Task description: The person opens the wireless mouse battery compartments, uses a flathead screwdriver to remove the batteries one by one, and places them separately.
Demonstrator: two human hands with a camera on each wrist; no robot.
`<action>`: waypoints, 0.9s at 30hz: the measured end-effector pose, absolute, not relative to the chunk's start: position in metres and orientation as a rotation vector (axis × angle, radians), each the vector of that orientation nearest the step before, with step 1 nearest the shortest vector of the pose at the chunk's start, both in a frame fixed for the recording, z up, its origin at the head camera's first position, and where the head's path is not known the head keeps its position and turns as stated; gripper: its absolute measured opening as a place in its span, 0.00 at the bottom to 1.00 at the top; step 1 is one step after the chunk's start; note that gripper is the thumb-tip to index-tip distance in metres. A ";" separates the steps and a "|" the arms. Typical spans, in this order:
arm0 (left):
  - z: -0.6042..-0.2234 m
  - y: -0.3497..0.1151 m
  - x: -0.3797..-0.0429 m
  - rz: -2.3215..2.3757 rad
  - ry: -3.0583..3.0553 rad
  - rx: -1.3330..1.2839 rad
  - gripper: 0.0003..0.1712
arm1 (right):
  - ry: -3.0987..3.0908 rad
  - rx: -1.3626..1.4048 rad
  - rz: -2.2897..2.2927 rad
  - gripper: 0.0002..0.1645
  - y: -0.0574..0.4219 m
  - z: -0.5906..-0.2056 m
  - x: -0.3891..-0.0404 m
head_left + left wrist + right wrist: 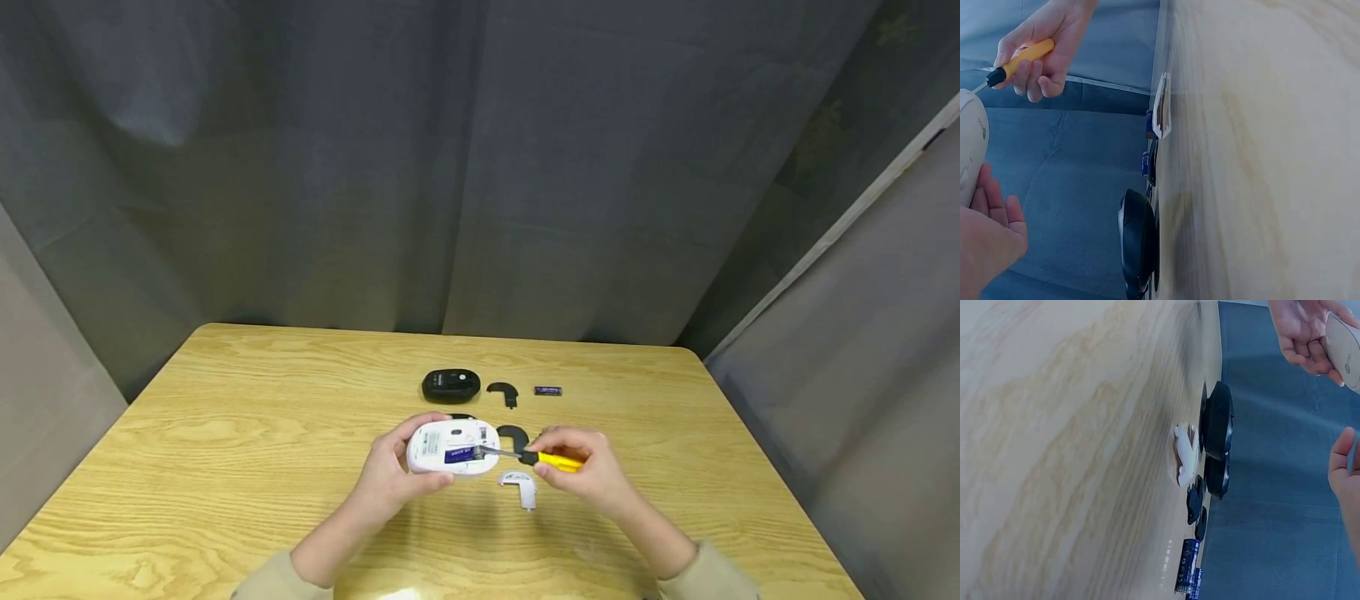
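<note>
My left hand (386, 475) grips a white computer mouse (435, 442) above the table, underside up, with its battery bay uncovered. A purple battery (459, 456) lies in that bay. In my right hand (592, 468) is a yellow screwdriver (558, 462) with a black collar, held by the handle. Its metal shaft (504, 452) reaches left to the battery's right end; whether the tip touches it is too small to tell. In the left wrist view the screwdriver (1025, 57) meets the edge of the mouse (972, 144). Below the hands lies a white battery cover (527, 493).
A black mouse (451, 387) lies behind, with a second black mouse (462, 416) mostly hidden by the white one. Black covers (510, 392) lie to their right, near a loose battery (547, 391). The right wrist view shows two batteries (1187, 565) on the wooden table (247, 433).
</note>
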State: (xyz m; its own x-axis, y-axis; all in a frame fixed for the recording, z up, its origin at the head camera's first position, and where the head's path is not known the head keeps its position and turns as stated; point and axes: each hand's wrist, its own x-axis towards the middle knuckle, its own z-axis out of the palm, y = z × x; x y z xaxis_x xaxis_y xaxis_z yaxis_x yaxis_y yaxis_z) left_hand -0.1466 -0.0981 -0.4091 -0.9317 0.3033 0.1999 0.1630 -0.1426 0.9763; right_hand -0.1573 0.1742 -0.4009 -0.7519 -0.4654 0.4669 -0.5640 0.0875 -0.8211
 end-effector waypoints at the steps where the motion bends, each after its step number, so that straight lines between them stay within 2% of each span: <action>1: -0.409 -0.098 -0.146 2.248 1.981 0.549 0.40 | -2.248 1.068 1.772 0.12 0.174 -0.401 -0.157; 18: -0.408 -0.099 -0.147 2.192 2.096 0.509 0.41 | -2.367 1.013 1.584 0.13 0.177 -0.398 -0.155; 27: -0.408 -0.100 -0.147 2.144 2.164 0.464 0.42 | -2.353 1.097 1.519 0.15 0.175 -0.378 -0.149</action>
State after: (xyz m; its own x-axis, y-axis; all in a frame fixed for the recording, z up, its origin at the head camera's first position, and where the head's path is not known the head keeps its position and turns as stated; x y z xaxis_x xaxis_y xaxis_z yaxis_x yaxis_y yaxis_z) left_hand -0.1471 -0.0997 -0.4083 -0.9529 0.2534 0.1665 0.1689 -0.0126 0.9856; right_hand -0.1495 0.1747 -0.3784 -0.7264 -0.5007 0.4708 -0.6352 0.2276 -0.7380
